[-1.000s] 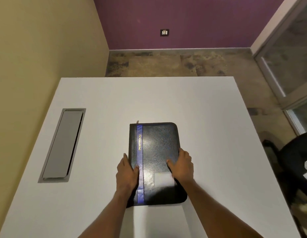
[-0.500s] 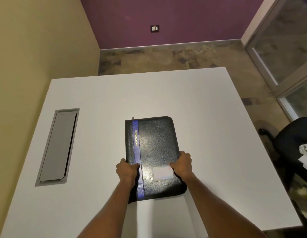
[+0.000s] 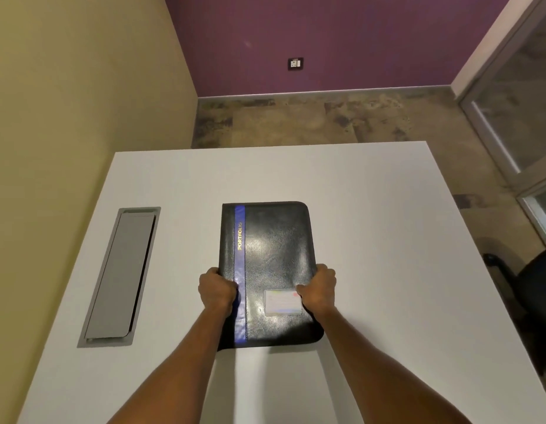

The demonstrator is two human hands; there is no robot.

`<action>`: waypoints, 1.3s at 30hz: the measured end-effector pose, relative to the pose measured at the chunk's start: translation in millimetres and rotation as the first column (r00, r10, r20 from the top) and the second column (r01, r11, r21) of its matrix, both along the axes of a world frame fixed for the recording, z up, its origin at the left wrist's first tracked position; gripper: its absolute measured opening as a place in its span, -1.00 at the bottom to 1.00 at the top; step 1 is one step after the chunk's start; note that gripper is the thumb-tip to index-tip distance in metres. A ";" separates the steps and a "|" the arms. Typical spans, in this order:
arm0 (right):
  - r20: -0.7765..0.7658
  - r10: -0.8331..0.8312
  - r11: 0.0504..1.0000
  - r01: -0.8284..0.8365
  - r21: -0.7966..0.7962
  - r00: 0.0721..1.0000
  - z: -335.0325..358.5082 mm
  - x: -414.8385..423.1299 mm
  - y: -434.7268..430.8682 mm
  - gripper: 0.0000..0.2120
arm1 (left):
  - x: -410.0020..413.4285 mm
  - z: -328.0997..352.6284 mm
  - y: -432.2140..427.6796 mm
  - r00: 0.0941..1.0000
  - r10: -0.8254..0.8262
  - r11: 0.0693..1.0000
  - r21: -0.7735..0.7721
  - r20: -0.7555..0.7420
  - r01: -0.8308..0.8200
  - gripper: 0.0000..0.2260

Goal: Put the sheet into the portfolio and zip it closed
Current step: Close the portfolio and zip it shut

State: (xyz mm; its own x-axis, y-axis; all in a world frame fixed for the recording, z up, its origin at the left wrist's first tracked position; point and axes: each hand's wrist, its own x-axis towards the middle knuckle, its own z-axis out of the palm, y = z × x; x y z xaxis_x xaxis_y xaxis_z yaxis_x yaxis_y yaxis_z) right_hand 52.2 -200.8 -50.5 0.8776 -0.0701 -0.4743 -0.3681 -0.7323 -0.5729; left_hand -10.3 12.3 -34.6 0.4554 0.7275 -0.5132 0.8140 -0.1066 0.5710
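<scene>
Lying portfolio (image 3: 274, 255): black, blue stripe leftward, is sitting closed on the white counter (image 3: 388, 240), mid-surface.
Left grip (image 3: 218, 290): is clasping the portfolio's left edge.
Right grip (image 3: 319, 289): is clasping its right edge, touching the card label (image 3: 282, 302).
Grey hatch (image 3: 119, 276): is lying flush in the counter, well left.
Dark chair (image 3: 534, 286): is standing beyond the counter's right edge.

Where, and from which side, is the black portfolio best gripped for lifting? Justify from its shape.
Grip the portfolio by both long edges, one hand from each side, as the left hand and right hand do. Flat and broad, it likely stays level that way.
</scene>
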 end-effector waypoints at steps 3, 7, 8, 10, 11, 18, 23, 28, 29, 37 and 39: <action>0.036 0.040 0.999 -0.040 -0.009 0.999 1.7 22.9 27.8 -0.43 | 19.1 3.0 28.5 1.000 0.007 1.000 0.005 0.007 -0.007 -0.73; 0.051 0.100 0.995 -0.099 -0.025 0.994 0.0 55.5 67.6 -0.45 | 43.7 -0.2 69.0 0.999 0.034 0.999 -0.024 0.010 -0.033 -0.74; 0.059 0.108 0.994 -0.107 -0.026 0.992 -1.0 62.9 77.5 -0.46 | 49.8 -1.8 78.8 0.999 0.039 0.999 -0.025 0.012 -0.039 -0.74; 0.073 0.120 0.993 -0.118 -0.025 0.990 -4.2 75.8 97.1 -0.48 | 62.1 -5.1 97.8 0.998 0.050 0.998 -0.026 0.024 -0.049 -0.75; 0.078 0.128 0.992 -0.126 -0.028 0.989 -6.4 81.3 106.3 -0.48 | 67.7 -6.7 107.2 0.998 0.053 0.998 -0.022 0.027 -0.052 -0.76; 0.048 0.135 0.990 -0.132 -0.047 0.990 -24.7 104.2 154.1 -0.50 | 90.5 -28.9 156.9 0.999 0.051 0.999 -0.013 -0.020 -0.051 -0.69; 0.016 0.135 0.990 -0.134 -0.040 0.991 -39.1 101.3 160.7 -0.46 | 90.6 -43.7 164.9 0.998 0.048 0.999 -0.011 -0.050 -0.048 -0.64; 0.014 0.193 0.980 -0.193 -0.048 0.981 -40.0 96.0 156.5 -0.49 | 89.1 -43.4 158.0 0.997 -0.014 0.998 0.062 -0.073 0.019 -0.68; 0.023 0.221 0.974 -0.220 -0.054 0.975 -38.5 95.2 155.3 -0.48 | 87.6 -41.6 155.1 0.994 -0.059 0.993 0.094 -0.093 0.068 -0.68; 0.128 0.442 0.895 -0.427 -0.131 0.888 -6.1 64.3 141.4 -0.36 | 60.2 -21.9 110.4 0.936 -0.294 0.936 0.140 -0.195 0.323 -0.48; 0.118 0.481 0.875 -0.469 -0.119 0.869 4.5 49.5 132.8 -0.33 | 47.1 -15.7 95.5 0.930 -0.318 0.926 0.152 -0.184 0.346 -0.54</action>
